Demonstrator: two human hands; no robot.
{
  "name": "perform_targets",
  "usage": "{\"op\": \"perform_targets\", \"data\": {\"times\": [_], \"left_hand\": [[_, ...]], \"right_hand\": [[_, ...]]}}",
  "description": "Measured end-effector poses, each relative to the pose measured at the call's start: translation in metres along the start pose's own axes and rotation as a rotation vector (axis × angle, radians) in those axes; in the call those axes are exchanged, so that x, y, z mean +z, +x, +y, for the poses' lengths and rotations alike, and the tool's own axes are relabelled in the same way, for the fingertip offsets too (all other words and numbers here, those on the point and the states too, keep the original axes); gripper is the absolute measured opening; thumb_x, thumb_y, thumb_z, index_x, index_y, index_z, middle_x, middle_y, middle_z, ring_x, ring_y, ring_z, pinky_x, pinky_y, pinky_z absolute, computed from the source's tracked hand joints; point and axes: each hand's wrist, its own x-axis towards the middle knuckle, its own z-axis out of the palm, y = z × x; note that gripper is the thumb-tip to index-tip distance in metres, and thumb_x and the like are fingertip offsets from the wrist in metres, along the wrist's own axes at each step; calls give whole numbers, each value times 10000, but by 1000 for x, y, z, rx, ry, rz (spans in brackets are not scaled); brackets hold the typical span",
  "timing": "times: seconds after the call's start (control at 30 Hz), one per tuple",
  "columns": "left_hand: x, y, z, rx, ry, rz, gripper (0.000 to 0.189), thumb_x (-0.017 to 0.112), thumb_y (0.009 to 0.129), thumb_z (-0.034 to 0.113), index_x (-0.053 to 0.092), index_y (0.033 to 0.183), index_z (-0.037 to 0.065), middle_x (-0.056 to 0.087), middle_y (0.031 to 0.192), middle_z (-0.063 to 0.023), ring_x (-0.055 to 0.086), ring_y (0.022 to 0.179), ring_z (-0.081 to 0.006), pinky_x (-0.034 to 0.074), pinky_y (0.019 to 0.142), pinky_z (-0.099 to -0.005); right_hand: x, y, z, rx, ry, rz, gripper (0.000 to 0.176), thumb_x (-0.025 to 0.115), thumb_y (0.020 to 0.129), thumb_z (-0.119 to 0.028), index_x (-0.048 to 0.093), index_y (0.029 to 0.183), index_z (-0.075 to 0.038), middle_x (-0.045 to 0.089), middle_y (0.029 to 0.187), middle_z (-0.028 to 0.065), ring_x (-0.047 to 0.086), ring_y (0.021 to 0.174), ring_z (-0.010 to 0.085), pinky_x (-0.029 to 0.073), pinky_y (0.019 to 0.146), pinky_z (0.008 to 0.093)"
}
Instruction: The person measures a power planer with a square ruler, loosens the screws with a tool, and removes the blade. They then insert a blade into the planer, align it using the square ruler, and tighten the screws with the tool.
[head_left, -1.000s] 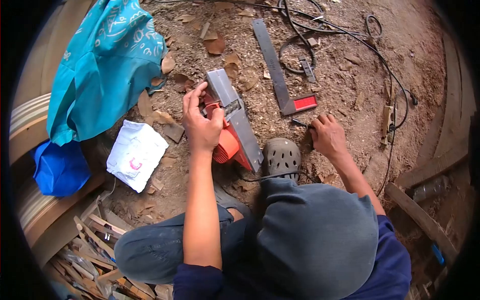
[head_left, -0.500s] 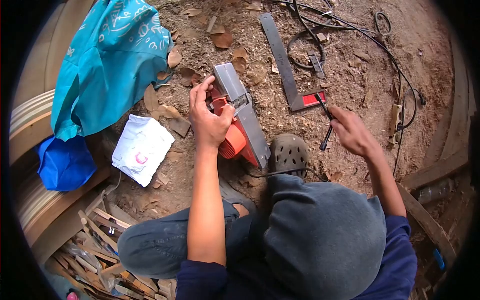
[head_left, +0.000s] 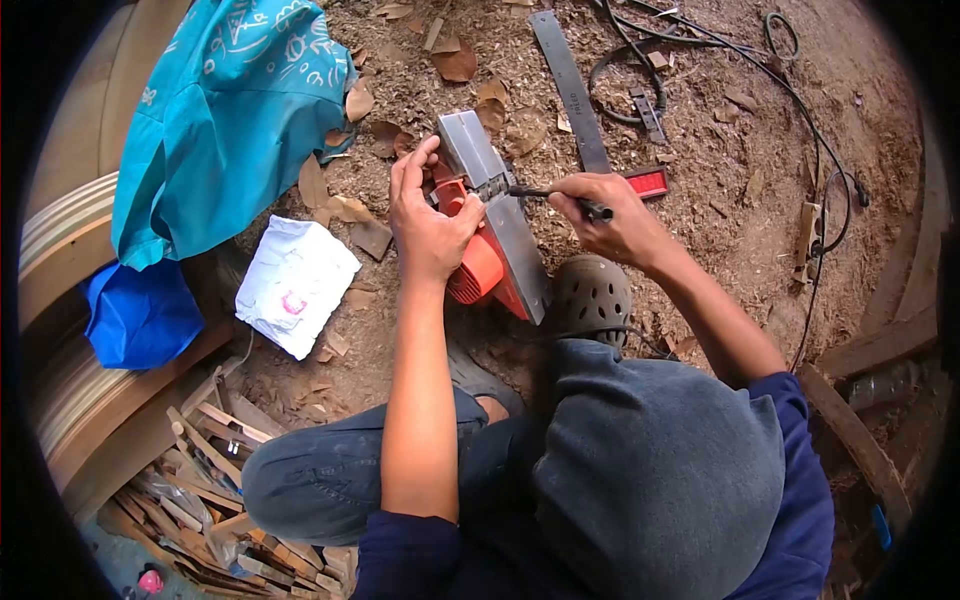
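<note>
An orange-red electric hand planer (head_left: 520, 255) lies on its side, its grey metal sole facing up and to the right. My left hand (head_left: 430, 225) is wrapped round its body, thumb close to the slot of the cutter drum (head_left: 492, 188). In my right hand (head_left: 620, 220) is a black T-shaped wrench (head_left: 535, 191), its tip at the cutter drum; whether it sits on a bolt is too small to tell. Beyond my right hand lies a steel try square (head_left: 572, 95) with a red-faced handle (head_left: 648, 182), partly covered by the hand.
Wood shavings and dry leaves cover the ground. Black cable (head_left: 790, 90) runs along the upper right. A teal cloth (head_left: 225, 130), a white folded cloth (head_left: 297, 285) and a blue bag (head_left: 140, 315) are at left. Wood scraps (head_left: 220, 500) fill the lower left. A clog (head_left: 590, 295) stands beside the planer.
My right hand has moved left with the T-shaped wrench, from beside the try square's handle to the planer's cutter drum. My left hand keeps its hold. The whole view has shifted slightly.
</note>
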Motion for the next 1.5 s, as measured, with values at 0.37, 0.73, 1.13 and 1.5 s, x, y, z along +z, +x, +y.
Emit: {"op": "perform_targets", "data": {"times": [0.37, 0.73, 1.13, 1.5], "left_hand": [[0, 0, 1, -27, -28, -8, 728, 799, 738, 83, 616, 1442, 59, 577, 1270, -107, 627, 1189, -253, 512, 1085, -397], [0, -1, -1, 8, 3, 2, 736, 799, 722, 59, 610, 1434, 53, 586, 1264, -118, 641, 1166, -268, 547, 1040, -394], [3, -7, 5, -23, -9, 27, 747, 790, 728, 45, 597, 1449, 43, 585, 1298, -131, 636, 1197, -279, 546, 1051, -407], [3, -9, 5, 20, 75, 42, 731, 788, 745, 68, 606, 1451, 35, 586, 1309, -128, 634, 1197, -260, 536, 1061, -396]], "right_hand": [[6, 27, 23, -348, -208, -91, 131, 736, 878, -49, 703, 1002, -22, 712, 920, 138, 692, 923, 373, 552, 814, 494], [3, 42, 19, -499, -290, -127, 79, 689, 827, -84, 662, 898, -60, 670, 839, 131, 675, 841, 363, 524, 768, 477], [15, 46, 5, 78, -108, -308, 404, 546, 980, -315, 578, 768, 28, 565, 695, 246, 563, 674, 446, 458, 694, 535], [33, 30, 13, 291, 188, -224, 441, 559, 992, -339, 570, 743, 25, 474, 617, 123, 419, 598, 207, 414, 603, 436]]}}
